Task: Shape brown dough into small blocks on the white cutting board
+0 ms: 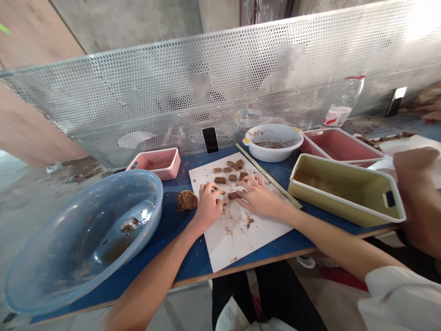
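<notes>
My right hand [257, 196] is over a white board [220, 250], its thumb and fingers around the right end of a small brown clay block [234, 195]. To its left, my left hand [209, 203] is loosely curved with its fingers apart, and I see nothing held in it. Beyond my fingers lie several more brown blocks [219, 179] in rough rows, some piled at the far end. Smears and crumbs of clay [250, 222] mark the board on the near side. A rough brown lump [187, 201] sits just left of my left hand.
A large blue basin [153, 184] stands left, with a pink bin [172, 168] behind it. A phone [210, 139] leans against the mesh screen [165, 105]. A strip [272, 179], white basin [272, 154], green bin [334, 202] and another person's arm [416, 197] are right.
</notes>
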`<action>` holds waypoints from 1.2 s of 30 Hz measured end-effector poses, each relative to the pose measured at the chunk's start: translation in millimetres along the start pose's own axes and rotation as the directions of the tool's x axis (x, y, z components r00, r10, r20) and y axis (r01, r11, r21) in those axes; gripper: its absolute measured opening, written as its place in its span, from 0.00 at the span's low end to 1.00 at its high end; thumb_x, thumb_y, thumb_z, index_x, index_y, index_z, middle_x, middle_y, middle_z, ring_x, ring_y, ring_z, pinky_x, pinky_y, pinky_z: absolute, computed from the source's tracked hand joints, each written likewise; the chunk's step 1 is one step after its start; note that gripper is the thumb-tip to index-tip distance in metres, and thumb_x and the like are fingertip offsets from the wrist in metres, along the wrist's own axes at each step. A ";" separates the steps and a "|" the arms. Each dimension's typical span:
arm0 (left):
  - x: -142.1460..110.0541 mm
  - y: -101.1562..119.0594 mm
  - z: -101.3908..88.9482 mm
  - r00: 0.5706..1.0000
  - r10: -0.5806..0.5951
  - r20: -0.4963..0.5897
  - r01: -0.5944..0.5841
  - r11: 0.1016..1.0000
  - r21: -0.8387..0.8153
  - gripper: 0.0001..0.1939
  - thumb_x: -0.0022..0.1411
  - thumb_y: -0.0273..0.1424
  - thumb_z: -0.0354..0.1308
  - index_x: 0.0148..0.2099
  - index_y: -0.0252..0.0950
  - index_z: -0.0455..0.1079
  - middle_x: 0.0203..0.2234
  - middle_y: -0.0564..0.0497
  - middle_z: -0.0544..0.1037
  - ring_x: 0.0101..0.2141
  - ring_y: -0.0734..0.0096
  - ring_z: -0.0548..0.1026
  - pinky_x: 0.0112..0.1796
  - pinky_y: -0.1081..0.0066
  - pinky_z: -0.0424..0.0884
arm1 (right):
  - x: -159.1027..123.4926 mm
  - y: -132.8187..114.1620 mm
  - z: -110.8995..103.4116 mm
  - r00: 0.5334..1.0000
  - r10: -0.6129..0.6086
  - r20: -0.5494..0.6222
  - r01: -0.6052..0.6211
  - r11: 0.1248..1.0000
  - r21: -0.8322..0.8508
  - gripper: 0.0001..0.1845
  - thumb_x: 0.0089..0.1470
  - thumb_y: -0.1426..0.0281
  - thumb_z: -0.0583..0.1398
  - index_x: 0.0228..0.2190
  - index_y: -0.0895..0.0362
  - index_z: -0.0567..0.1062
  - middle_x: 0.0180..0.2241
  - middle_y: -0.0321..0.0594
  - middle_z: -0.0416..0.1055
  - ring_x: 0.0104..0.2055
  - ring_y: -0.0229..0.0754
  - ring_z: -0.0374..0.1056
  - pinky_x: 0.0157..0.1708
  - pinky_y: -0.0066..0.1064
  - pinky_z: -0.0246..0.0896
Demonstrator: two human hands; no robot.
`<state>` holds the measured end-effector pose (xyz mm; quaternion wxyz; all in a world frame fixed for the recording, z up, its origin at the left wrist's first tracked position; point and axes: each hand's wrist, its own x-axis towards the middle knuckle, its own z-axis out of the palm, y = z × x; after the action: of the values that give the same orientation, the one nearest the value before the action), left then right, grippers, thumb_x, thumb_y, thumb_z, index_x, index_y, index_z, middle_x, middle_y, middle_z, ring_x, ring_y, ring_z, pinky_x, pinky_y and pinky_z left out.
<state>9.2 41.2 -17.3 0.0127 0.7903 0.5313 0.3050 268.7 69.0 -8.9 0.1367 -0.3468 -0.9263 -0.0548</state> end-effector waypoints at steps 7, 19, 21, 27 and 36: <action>-0.4 -0.1 0.2 1.000 -0.001 0.001 0.001 1.000 0.006 0.22 0.61 0.13 0.55 0.48 0.37 0.84 0.52 0.41 0.77 0.53 0.48 0.70 0.60 0.48 0.76 | 1.7 2.9 2.8 0.999 0.027 -0.016 -0.027 0.998 0.051 0.23 0.81 0.58 0.55 0.53 0.52 0.88 0.69 0.52 0.72 0.70 0.68 0.61 0.65 0.62 0.57; -0.4 -0.4 -0.5 1.000 0.001 0.002 -0.001 1.000 -0.013 0.23 0.61 0.13 0.54 0.48 0.38 0.84 0.52 0.41 0.77 0.54 0.49 0.70 0.60 0.47 0.76 | -0.6 1.8 -2.4 1.000 -0.003 0.026 0.001 0.999 0.041 0.24 0.79 0.55 0.57 0.59 0.55 0.85 0.68 0.57 0.71 0.69 0.69 0.62 0.66 0.64 0.57; -0.1 -0.6 -0.7 1.000 -0.005 0.001 0.005 1.000 -0.010 0.23 0.61 0.13 0.54 0.47 0.38 0.84 0.51 0.41 0.77 0.53 0.49 0.71 0.60 0.47 0.76 | -1.2 0.7 -2.8 0.998 -0.047 0.045 0.044 0.997 0.058 0.26 0.78 0.55 0.59 0.66 0.55 0.80 0.69 0.58 0.70 0.69 0.68 0.62 0.66 0.63 0.59; 0.5 -1.5 -0.8 1.000 -0.017 0.006 0.017 1.000 0.007 0.23 0.61 0.14 0.54 0.48 0.38 0.85 0.51 0.41 0.77 0.53 0.49 0.71 0.60 0.47 0.76 | -2.5 0.4 -9.9 0.996 -0.072 0.050 0.070 0.996 0.048 0.25 0.80 0.55 0.56 0.64 0.54 0.82 0.67 0.56 0.72 0.69 0.70 0.61 0.64 0.64 0.59; 0.4 -1.2 0.6 1.000 -0.010 0.001 0.010 1.000 0.003 0.22 0.61 0.13 0.55 0.48 0.37 0.85 0.52 0.41 0.77 0.53 0.49 0.71 0.60 0.48 0.76 | -3.2 1.1 -6.5 0.993 -0.097 0.067 0.093 0.994 0.060 0.26 0.81 0.54 0.55 0.68 0.49 0.80 0.67 0.54 0.71 0.68 0.67 0.61 0.64 0.63 0.60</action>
<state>8.6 42.2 -18.0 0.0131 0.7877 0.5358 0.3037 273.1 66.5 -3.6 0.1116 -0.3000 -0.9471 -0.0226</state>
